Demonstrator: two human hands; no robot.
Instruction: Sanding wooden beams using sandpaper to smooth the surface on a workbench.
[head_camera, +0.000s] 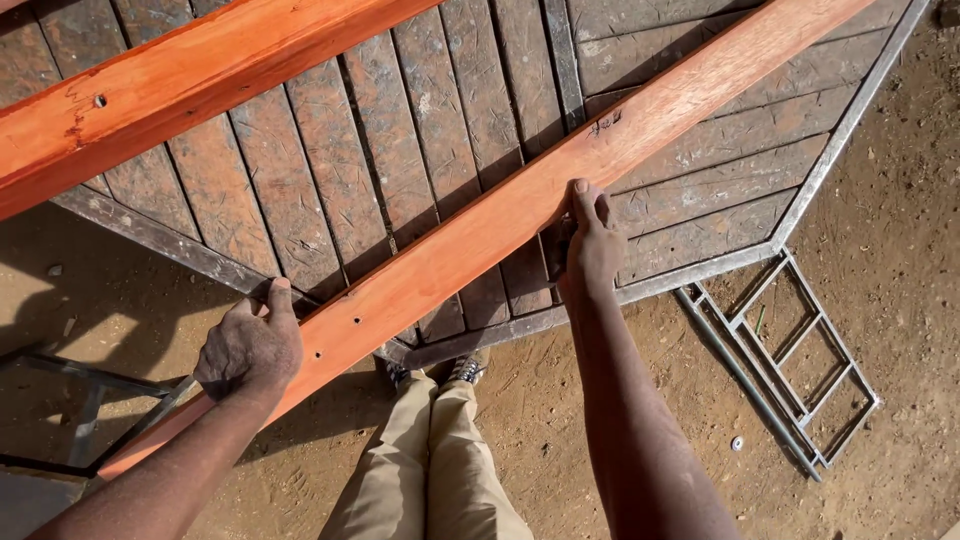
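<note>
No packages, labels, signs or screens show anywhere in this view.

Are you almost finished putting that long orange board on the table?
Not yet. Done: another orange board already lies across the slatted table. In hand: the left hand and the right hand each grip the long orange board, which lies slanted over the table's edge. Left: its holes look empty, with no screws or bolts showing.
</note>
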